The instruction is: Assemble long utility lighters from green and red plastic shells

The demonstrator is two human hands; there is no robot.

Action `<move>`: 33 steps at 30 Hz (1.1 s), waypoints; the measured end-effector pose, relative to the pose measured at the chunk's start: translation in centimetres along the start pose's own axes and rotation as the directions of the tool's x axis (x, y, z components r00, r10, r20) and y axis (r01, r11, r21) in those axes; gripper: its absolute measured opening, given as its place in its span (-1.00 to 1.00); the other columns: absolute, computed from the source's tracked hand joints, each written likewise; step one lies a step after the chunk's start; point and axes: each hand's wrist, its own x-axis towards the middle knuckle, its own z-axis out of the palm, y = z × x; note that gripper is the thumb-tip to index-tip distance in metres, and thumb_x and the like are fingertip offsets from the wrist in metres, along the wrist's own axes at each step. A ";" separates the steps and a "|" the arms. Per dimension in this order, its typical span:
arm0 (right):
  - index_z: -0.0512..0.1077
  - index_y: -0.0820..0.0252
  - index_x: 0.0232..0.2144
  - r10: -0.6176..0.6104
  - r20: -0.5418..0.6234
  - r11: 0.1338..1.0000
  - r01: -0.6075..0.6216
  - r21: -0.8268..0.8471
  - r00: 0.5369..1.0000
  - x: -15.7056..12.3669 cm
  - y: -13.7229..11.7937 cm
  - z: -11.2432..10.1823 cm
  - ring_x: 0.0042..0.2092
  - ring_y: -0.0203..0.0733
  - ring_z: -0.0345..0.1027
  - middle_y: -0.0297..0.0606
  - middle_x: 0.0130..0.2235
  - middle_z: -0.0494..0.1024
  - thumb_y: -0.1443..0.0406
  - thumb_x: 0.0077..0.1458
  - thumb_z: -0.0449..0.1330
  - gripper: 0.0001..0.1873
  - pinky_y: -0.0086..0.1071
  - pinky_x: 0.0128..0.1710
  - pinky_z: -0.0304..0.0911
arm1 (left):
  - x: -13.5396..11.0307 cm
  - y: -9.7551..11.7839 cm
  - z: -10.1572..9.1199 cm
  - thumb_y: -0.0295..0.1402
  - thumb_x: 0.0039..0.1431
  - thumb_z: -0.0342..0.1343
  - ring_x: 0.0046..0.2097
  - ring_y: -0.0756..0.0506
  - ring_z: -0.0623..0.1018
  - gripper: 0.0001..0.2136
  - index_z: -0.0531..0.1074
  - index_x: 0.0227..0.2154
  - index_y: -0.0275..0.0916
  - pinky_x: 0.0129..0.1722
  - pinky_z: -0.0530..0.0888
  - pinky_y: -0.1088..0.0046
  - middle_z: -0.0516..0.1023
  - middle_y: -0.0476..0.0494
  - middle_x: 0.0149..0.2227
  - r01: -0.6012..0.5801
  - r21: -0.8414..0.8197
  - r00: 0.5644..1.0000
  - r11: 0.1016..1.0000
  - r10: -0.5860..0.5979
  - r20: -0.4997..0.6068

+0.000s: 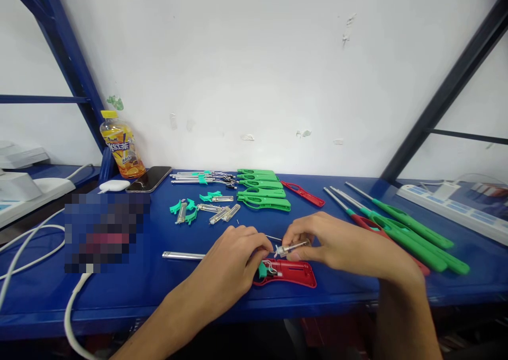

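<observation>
Clear part [291, 249] in right hand [333, 243]

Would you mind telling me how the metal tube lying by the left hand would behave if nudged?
The metal tube looks round and smooth, so it would probably roll on the flat blue table if pushed sideways. Being thin metal, it is likely light yet stiff. Its shiny surface may feel slippery.

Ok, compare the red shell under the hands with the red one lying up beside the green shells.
The near red shell carries a teal trigger and thin wires; the far red shell looks bare. The near one lies level, right beneath the left hand and right hand, which pinch a small clear part; the far one lies slanted, untouched, beside the green shells. Both are red plastic on the blue table.
</observation>
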 end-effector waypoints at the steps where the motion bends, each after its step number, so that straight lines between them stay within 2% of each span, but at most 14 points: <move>1: 0.65 0.04 -0.18 0.005 -0.004 1.000 -0.005 -0.002 1.000 0.0 -0.1 0.0 -0.18 -0.11 0.54 -0.31 -0.21 0.71 0.22 0.28 0.30 -0.87 -0.32 -0.19 0.35 | 0.0 0.0 0.0 -0.41 0.49 0.03 -0.15 -0.15 0.50 -0.79 0.58 -0.18 -0.13 -0.09 0.29 0.28 0.62 -0.04 -0.16 -0.001 0.000 1.000 1.000 0.001 0.000; 14: 0.62 0.05 -0.28 -0.003 -0.016 1.000 0.002 -0.030 1.000 0.0 -1.3 0.3 -0.31 -0.19 0.51 -0.38 -0.34 0.68 0.31 0.25 0.31 -0.92 -0.37 -0.33 0.25 | 0.2 0.6 0.1 -0.49 0.47 -0.02 -0.18 -0.16 0.47 -0.78 0.51 -0.25 -0.21 -0.14 0.30 0.28 0.57 -0.10 -0.22 -0.065 0.122 0.998 0.990 0.066 -0.005; 21: 0.62 0.08 -0.32 0.031 0.014 0.996 -0.030 -0.081 0.999 0.1 -2.2 0.0 -0.31 -0.23 0.47 -0.40 -0.36 0.67 0.27 0.25 0.31 -0.91 -0.38 -0.31 0.20 | 0.2 0.2 0.7 -0.58 0.42 -0.03 -0.24 -0.13 0.44 -0.76 0.50 -0.26 -0.22 -0.18 0.30 0.30 0.56 -0.08 -0.24 -0.093 0.129 0.995 0.987 0.097 -0.023; 26: 0.61 0.08 -0.32 0.043 0.021 0.996 -0.041 -0.077 0.999 0.3 -2.2 0.0 -0.35 -0.25 0.47 -0.42 -0.37 0.67 0.27 0.27 0.29 -0.89 -0.39 -0.35 0.19 | 0.2 0.1 0.7 -0.57 0.43 -0.02 -0.21 -0.14 0.44 -0.76 0.52 -0.27 -0.23 -0.17 0.31 0.29 0.57 -0.09 -0.23 -0.105 0.140 0.993 0.985 0.111 -0.039; 30: 0.62 0.07 -0.28 0.078 -0.016 0.996 -0.079 -0.044 0.997 0.1 -1.7 0.0 -0.28 -0.22 0.50 -0.39 -0.32 0.68 0.25 0.28 0.29 -0.90 -0.39 -0.31 0.21 | 0.3 0.5 0.6 -0.50 0.47 0.01 -0.16 -0.18 0.44 -0.78 0.54 -0.27 -0.23 -0.12 0.32 0.24 0.58 -0.10 -0.24 -0.040 0.128 0.998 0.991 0.047 -0.049; 33: 0.60 0.05 -0.29 0.120 -0.028 0.992 -0.121 -0.030 0.992 -0.1 -1.3 0.1 -0.25 -0.20 0.49 -0.40 -0.30 0.66 0.24 0.25 0.32 -0.94 -0.39 -0.31 0.20 | 0.3 0.7 0.4 -0.48 0.46 0.07 -0.17 -0.17 0.45 -0.79 0.54 -0.31 -0.20 -0.10 0.33 0.25 0.56 -0.06 -0.30 0.005 0.028 0.998 1.000 -0.003 -0.070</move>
